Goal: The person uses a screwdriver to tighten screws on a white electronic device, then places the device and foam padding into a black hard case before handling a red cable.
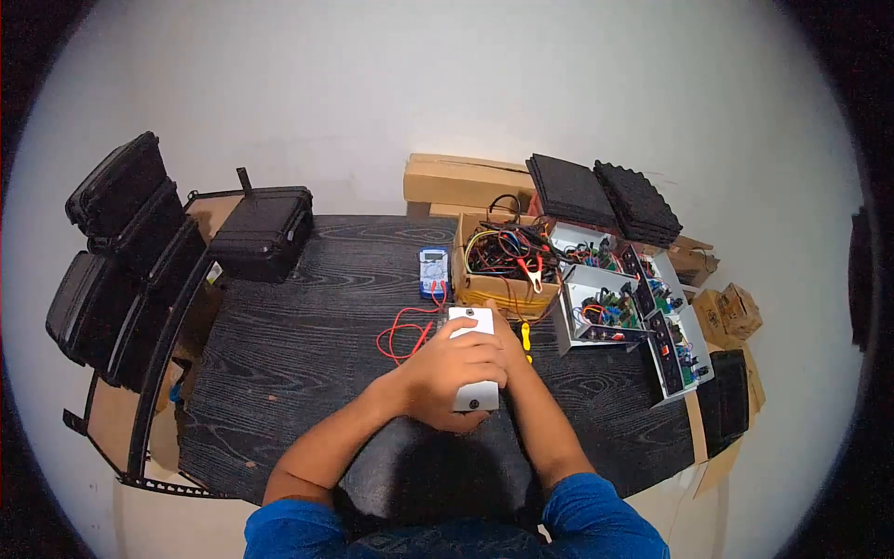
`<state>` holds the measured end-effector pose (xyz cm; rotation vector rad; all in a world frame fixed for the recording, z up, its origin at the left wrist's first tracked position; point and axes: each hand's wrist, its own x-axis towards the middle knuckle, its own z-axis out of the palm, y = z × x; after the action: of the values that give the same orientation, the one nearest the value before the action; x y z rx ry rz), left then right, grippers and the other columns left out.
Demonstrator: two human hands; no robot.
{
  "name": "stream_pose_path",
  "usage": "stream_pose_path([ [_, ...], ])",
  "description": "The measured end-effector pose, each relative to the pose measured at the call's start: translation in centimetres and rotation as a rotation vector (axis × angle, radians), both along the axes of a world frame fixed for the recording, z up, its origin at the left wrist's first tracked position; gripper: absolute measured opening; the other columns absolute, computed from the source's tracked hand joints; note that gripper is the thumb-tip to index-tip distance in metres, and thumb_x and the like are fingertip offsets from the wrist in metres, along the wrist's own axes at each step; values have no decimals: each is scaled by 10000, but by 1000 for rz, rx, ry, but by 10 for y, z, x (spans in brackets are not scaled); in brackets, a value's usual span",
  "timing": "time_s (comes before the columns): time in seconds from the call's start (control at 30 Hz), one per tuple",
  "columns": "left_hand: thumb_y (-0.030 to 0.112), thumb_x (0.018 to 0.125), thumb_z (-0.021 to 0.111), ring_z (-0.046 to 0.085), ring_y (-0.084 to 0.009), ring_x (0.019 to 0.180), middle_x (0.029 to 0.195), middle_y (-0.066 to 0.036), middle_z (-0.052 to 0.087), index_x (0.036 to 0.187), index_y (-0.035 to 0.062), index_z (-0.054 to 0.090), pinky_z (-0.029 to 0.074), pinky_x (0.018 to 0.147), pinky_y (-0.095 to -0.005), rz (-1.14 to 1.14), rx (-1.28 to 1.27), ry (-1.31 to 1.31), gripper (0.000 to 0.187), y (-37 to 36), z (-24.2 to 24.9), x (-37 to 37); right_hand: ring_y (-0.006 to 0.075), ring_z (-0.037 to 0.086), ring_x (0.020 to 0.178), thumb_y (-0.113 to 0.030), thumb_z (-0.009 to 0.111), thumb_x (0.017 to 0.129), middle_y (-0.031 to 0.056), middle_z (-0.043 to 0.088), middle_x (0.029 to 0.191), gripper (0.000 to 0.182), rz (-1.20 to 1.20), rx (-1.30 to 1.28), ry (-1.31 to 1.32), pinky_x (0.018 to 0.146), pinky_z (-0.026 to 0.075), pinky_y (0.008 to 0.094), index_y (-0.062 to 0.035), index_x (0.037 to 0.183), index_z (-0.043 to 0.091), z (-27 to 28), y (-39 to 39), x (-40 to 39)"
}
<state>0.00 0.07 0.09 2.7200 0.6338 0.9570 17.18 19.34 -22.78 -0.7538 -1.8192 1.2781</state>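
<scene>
A white box-like unit (476,398) with a dark round part at each end is held above the dark table, in front of my body. My left hand (454,373) wraps over it, fingers across its top face. Behind its far right side is my right hand (504,337), partly hidden by the unit and touching it; its fingertips are mostly out of sight. Just beyond lies a blue multimeter (434,272) with red leads (394,341) curling to the left of the unit. Yellow-handled tools (526,337) lie right beside my right hand.
A cardboard box of cables and clips (506,294) stands behind my hands. Open white units with circuit boards (605,312) sit at the right, near black foam sheets (638,202). Black cases (262,233) are stacked at the left. Small cardboard boxes (726,315) are at far right.
</scene>
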Motion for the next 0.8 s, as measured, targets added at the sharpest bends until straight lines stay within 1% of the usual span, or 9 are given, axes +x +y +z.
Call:
stream_pose_path([
  [0.1, 276, 693, 857, 585, -274, 1324, 1194, -16, 676, 1100, 184, 683, 311, 1157, -573, -5, -4, -11, 452, 0, -1, 0, 305, 668, 1102, -369, 463, 1043, 103, 756, 1181, 377, 24, -19, 6, 1037, 387, 490, -142, 1114, 755, 5, -2, -1],
  [0.2, 280, 690, 860, 586, -276, 1324, 1192, -16, 675, 1104, 185, 681, 313, 1156, -572, -4, -4, 2, 460, 0, 0, 0, 320, 706, 950, -321, 532, 1011, 124, 775, 1049, 321, 8, 91, -137, 905, 484, 476, -110, 1075, 765, 27, -4, -1],
  [0.3, 281, 689, 860, 586, -279, 1329, 1185, -16, 673, 1108, 188, 680, 319, 1152, -570, -7, 4, -3, 465, 0, 2, 0, 272, 723, 799, -230, 654, 959, 125, 777, 920, 215, 23, 250, -442, 747, 544, 424, -67, 1043, 767, 121, -19, 7],
  [0.37, 280, 689, 858, 586, -282, 1332, 1180, -16, 671, 1111, 189, 680, 326, 1147, -570, -14, 18, -22, 467, 1, 0, 0, 202, 717, 721, -150, 741, 916, 101, 776, 853, 157, 65, 492, -461, 664, 559, 359, -31, 1015, 768, 149, -15, 8],
  [0.47, 297, 688, 869, 601, -282, 1298, 1182, -31, 675, 1086, 167, 672, 385, 1126, -544, -13, 39, -17, 462, -1, 4, 0, 101, 695, 793, -71, 799, 895, 47, 779, 894, 136, -24, 88, -71, 729, 566, 284, 5, 1004, 769, 187, -35, 14],
  [0.5, 293, 689, 863, 599, -284, 1306, 1180, -28, 674, 1095, 173, 675, 376, 1128, -550, -13, 37, -17, 463, 0, 3, 1, 72, 678, 835, -48, 784, 916, 21, 774, 918, 122, -45, 121, -33, 768, 564, 248, 23, 1015, 778, 199, -42, 18],
  [0.6, 287, 691, 852, 596, -289, 1322, 1176, -22, 673, 1111, 182, 679, 359, 1130, -559, -14, 30, -15, 466, 2, -1, 1, 75, 678, 855, -59, 779, 922, 31, 779, 930, 152, -81, 178, 18, 779, 567, 264, 16, 1053, 788, 222, -59, 24],
  [0.73, 285, 690, 850, 600, -292, 1317, 1171, -26, 674, 1107, 175, 680, 366, 1132, -556, -15, 27, -17, 463, 0, 1, 1, 160, 736, 880, -56, 771, 888, 93, 799, 963, 167, 13, 392, -79, 817, 582, 315, 5, 1040, 805, 240, -73, 28],
  [0.8, 283, 689, 849, 602, -293, 1314, 1169, -29, 674, 1105, 171, 680, 369, 1135, -558, -15, 29, -16, 462, 0, 1, 1, 182, 749, 891, -50, 764, 877, 110, 801, 970, 170, 34, 406, -129, 824, 585, 323, 1, 1034, 807, 247, -79, 29],
])
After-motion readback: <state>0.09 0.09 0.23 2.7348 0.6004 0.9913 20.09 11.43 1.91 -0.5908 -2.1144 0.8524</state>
